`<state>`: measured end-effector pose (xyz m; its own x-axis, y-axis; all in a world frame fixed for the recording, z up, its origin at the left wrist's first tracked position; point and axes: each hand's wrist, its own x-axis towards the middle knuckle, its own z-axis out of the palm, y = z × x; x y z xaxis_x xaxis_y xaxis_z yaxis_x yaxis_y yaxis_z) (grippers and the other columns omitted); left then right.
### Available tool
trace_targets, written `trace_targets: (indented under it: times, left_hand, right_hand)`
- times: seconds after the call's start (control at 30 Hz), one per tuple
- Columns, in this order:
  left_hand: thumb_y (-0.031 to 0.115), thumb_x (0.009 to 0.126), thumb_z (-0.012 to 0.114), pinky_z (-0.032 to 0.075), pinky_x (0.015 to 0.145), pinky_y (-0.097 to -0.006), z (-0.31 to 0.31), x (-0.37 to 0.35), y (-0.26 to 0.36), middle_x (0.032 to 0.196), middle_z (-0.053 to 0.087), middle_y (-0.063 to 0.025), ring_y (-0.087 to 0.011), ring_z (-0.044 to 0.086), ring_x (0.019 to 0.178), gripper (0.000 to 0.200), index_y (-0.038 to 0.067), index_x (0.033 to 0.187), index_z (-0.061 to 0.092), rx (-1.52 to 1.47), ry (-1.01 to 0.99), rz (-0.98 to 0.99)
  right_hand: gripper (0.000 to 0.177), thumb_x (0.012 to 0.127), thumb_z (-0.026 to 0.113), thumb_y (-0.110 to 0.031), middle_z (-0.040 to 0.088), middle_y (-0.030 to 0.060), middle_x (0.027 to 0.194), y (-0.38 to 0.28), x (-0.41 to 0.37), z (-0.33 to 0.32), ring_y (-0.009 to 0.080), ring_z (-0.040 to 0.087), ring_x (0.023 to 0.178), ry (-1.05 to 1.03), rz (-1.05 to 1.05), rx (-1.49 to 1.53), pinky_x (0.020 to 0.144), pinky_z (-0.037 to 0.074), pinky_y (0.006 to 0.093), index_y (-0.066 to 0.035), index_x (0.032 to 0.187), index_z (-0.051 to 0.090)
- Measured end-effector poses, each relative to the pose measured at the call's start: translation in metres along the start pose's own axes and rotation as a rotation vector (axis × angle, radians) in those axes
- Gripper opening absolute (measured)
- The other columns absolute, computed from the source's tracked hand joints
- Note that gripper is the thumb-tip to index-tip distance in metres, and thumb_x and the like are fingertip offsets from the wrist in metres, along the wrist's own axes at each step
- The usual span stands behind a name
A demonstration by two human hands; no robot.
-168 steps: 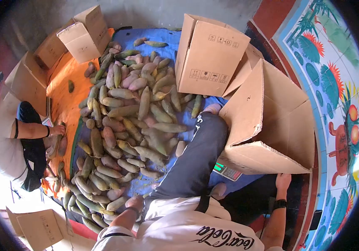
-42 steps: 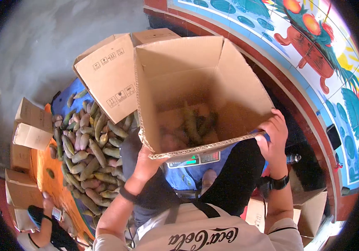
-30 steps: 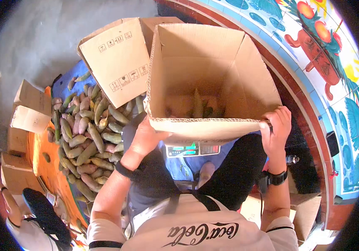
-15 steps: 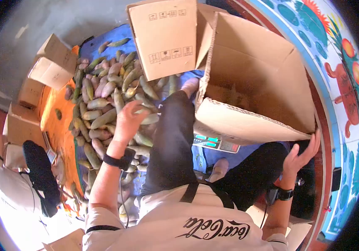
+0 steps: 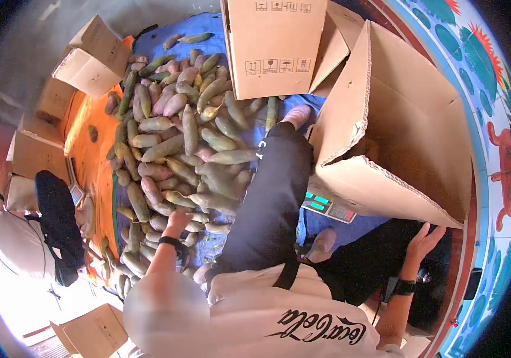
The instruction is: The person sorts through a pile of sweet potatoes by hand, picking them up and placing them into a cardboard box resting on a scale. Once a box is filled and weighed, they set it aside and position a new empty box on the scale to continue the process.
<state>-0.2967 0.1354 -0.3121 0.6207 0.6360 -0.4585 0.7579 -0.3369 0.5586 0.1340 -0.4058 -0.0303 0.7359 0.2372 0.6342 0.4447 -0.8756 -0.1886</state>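
Note:
Over a heap of long green and pinkish fruits, my left hand reaches down, its fingers right at the fruits in the near part of the pile. Its fingertips are partly hidden, and I cannot tell whether they grip a fruit. On my right, a large cardboard box stands tilted with its top flaps raised. My right hand rests at the box's near lower edge, fingers stretched out and fingertips against the cardboard. A digital scale with lit green displays shows beneath the box, beside my leg.
Another printed carton stands at the back beyond my foot. Several smaller cartons line the left side by an orange sheet. The fruits lie on a blue tarp. Another person sits at the left. A painted tile wall borders the right.
My left hand has moved down and nearer to me, into the close part of the pile. My right hand has slid inward along the box's lower edge. The view has shifted left.

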Motion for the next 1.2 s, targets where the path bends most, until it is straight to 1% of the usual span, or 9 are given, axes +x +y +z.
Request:
trace_targets:
  times: [0.07, 0.1, 0.2, 0.33, 0.5, 0.67, 0.9, 1.13, 1.2]
  left_hand:
    - [0.033, 0.07, 0.064, 0.046, 0.079, -0.0345, 0.016, 0.006, -0.022, 0.09, 0.062, -0.0156, -0.0288, 0.059, 0.087, 0.04, 0.007, 0.1, 0.059, 0.312, 0.027, 0.061]
    - [0.033, 0.068, 0.064, 0.046, 0.078, -0.0352, 0.013, 0.0, -0.004, 0.088, 0.062, -0.0173, -0.0287, 0.059, 0.088, 0.046, 0.006, 0.105, 0.056, 0.187, 0.05, -0.111]
    - [0.032, 0.068, 0.065, 0.046, 0.078, -0.0365, 0.06, 0.031, -0.078, 0.09, 0.061, -0.0192, -0.03, 0.059, 0.089, 0.052, 0.004, 0.11, 0.051, 0.186, -0.004, 0.056]
    - [0.028, 0.069, 0.065, 0.044, 0.084, -0.0374, 0.007, 0.001, 0.081, 0.097, 0.059, -0.0184, -0.0318, 0.056, 0.094, 0.057, 0.003, 0.116, 0.045, 0.2, 0.07, -0.249]
    - [0.019, 0.067, 0.066, 0.033, 0.097, -0.0397, 0.006, 0.016, 0.129, 0.131, 0.031, -0.0199, -0.0352, 0.033, 0.119, 0.063, 0.007, 0.123, 0.038, 0.256, 0.121, -0.141]
    - [0.017, 0.067, 0.065, 0.031, 0.099, -0.0404, 0.019, 0.046, 0.148, 0.132, 0.03, -0.0199, -0.0351, 0.03, 0.122, 0.069, 0.013, 0.128, 0.034, 0.273, 0.042, -0.081]
    - [0.008, 0.076, 0.052, 0.019, 0.102, -0.0529, 0.016, 0.075, 0.189, 0.141, 0.02, -0.0109, -0.0333, 0.012, 0.132, 0.044, 0.018, 0.119, 0.048, 0.829, 0.049, 0.166]
    - [0.017, 0.082, 0.048, 0.012, 0.103, -0.0552, 0.032, 0.095, 0.18, 0.136, 0.031, -0.0083, -0.0298, 0.013, 0.132, 0.028, 0.016, 0.109, 0.054, 1.142, -0.085, 0.302]
    - [0.018, 0.083, 0.046, 0.013, 0.102, -0.0557, 0.033, 0.094, 0.178, 0.124, 0.046, -0.0065, -0.0277, 0.03, 0.125, 0.023, 0.017, 0.104, 0.056, 1.195, -0.002, 0.415]
  right_hand:
    - [0.046, 0.088, 0.044, -0.014, 0.031, 0.0268, 0.13, 0.007, -0.005, 0.007, 0.039, 0.03, 0.121, -0.003, -0.009, -0.021, 0.102, 0.022, 0.043, 0.008, 0.126, 0.03]
    - [0.045, 0.088, 0.044, -0.014, 0.033, 0.0268, 0.129, 0.01, -0.007, 0.009, 0.0393, 0.031, 0.12, -0.002, -0.013, -0.045, 0.102, 0.023, 0.043, 0.008, 0.125, 0.032]
    - [0.042, 0.088, 0.044, -0.014, 0.038, 0.0264, 0.125, 0.016, -0.007, 0.009, 0.0397, 0.034, 0.118, -0.039, -0.01, -0.08, 0.101, 0.025, 0.0435, 0.007, 0.123, 0.036]
    - [0.04, 0.088, 0.044, -0.013, 0.04, 0.0253, 0.124, 0.017, -0.009, 0.005, 0.04, 0.035, 0.116, -0.052, 0.011, -0.093, 0.099, 0.026, 0.0439, 0.005, 0.123, 0.038]
    - [0.039, 0.087, 0.044, -0.012, 0.041, 0.0241, 0.123, 0.014, -0.004, -0.011, 0.0402, 0.036, 0.115, -0.138, -0.044, -0.211, 0.098, 0.027, 0.0442, 0.004, 0.122, 0.039]
    - [0.04, 0.088, 0.044, -0.017, 0.04, 0.0232, 0.125, 0.023, -0.014, -0.021, 0.0396, 0.035, 0.118, -0.144, 0.046, -0.223, 0.099, 0.027, 0.0454, 0.004, 0.122, 0.038]
    - [0.047, 0.09, 0.044, -0.03, 0.04, 0.0193, 0.127, 0.012, -0.013, -0.036, 0.0393, 0.034, 0.119, -0.144, 0.061, -0.217, 0.101, 0.025, 0.0456, 0.003, 0.124, 0.037]
    - [0.049, 0.09, 0.043, -0.032, 0.039, 0.0186, 0.129, 0.016, -0.02, -0.042, 0.0394, 0.033, 0.12, -0.178, 0.09, -0.215, 0.102, 0.023, 0.0459, 0.002, 0.125, 0.037]
    - [0.047, 0.09, 0.043, -0.029, 0.04, 0.019, 0.128, 0.014, -0.02, -0.041, 0.0395, 0.034, 0.119, -0.185, 0.07, -0.238, 0.102, 0.023, 0.0462, 0.002, 0.125, 0.037]
